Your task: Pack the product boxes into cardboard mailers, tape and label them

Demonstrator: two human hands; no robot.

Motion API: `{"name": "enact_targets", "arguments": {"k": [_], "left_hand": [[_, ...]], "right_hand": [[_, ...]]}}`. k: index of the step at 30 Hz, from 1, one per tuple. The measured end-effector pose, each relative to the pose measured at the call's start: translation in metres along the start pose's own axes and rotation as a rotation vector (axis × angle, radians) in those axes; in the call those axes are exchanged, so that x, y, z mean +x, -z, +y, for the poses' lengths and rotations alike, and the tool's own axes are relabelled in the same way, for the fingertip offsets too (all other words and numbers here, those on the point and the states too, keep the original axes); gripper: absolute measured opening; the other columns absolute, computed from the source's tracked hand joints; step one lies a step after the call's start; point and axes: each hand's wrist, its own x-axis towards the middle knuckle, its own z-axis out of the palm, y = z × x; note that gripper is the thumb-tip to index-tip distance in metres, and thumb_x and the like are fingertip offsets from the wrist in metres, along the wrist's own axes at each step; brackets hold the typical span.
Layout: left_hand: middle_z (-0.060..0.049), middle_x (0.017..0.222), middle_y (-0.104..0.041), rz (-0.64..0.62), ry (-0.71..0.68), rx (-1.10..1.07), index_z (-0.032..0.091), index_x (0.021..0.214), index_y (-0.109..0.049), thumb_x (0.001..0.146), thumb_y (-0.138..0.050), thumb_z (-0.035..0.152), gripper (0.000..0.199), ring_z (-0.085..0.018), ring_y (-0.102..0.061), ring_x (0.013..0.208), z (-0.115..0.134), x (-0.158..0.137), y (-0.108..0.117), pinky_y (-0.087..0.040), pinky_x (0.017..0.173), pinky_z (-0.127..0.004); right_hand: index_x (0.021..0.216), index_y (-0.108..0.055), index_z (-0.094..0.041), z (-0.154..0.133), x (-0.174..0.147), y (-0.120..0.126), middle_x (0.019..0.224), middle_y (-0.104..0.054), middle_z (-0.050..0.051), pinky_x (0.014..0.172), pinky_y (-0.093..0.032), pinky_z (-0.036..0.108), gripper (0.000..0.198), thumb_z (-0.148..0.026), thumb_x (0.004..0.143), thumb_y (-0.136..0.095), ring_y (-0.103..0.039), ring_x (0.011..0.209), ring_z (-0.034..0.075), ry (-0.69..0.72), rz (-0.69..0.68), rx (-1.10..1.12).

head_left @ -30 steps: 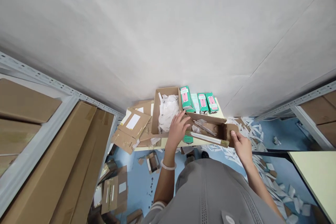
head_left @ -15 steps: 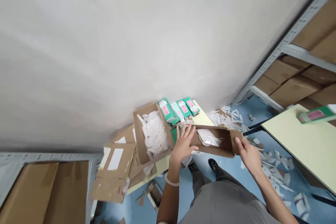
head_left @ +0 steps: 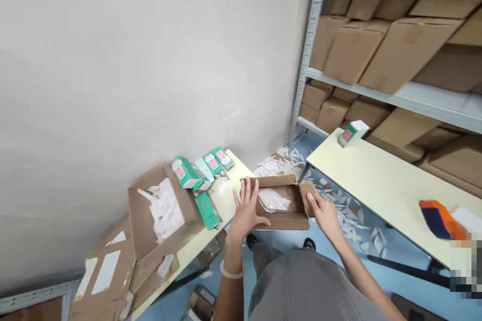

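Observation:
A small open cardboard box (head_left: 280,221) is held in the air in front of my body, with a crumpled white plastic bag (head_left: 274,199) inside it. My left hand (head_left: 244,212) spans the left end of this box, fingers spread toward the far edge and thumb along the near side. At the other end, my right hand (head_left: 324,214) pinches the raised end flap (head_left: 308,196). Left of the box, a green carton (head_left: 208,210) lies on the pale yellow table (head_left: 238,164). Further back along the wall stand several more green-and-pink cartons (head_left: 183,172).
A larger cardboard box (head_left: 148,233) full of white paper scraps sits at the left, beside flattened cardboard (head_left: 101,276). Shelves of cartons (head_left: 356,50) rise at the right. A second table (head_left: 380,180) bears a green carton and an orange-and-dark item. Paper scraps litter the blue floor.
The view has swung to the right, showing more of the shelves and second table. Both hands still hold the small cardboard box, which looks turned slightly more toward me.

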Motion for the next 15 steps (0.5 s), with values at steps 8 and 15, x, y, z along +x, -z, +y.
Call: {"name": "enact_targets", "arguments": {"k": [8,15], "left_hand": [[-0.017,0.162,0.018,-0.128,-0.325,-0.046,0.029,0.155,0.017,0.062,-0.081,0.061,0.139,-0.039,0.014,0.149,0.155,0.061,-0.054,0.004,0.115,-0.067],[-0.018,0.162,0.014,-0.287,-0.558,-0.011,0.030,0.156,0.013,0.053,-0.085,0.064,0.146,-0.040,0.011,0.149,0.232,0.129,-0.088,0.007,0.114,-0.068]], "right_hand": [[0.065,-0.053,-0.022,0.122,-0.031,0.120,0.063,-0.064,0.009,0.059,-0.034,0.030,0.065,-0.073,0.090,-0.020,-0.052,0.057,0.022,-0.255,0.195,-0.060],[0.067,-0.054,-0.023,0.190,-0.047,0.155,0.059,-0.062,0.009,0.059,-0.035,0.031,0.063,-0.075,0.087,-0.023,-0.055,0.061,0.025,-0.479,0.356,-0.065]]}}
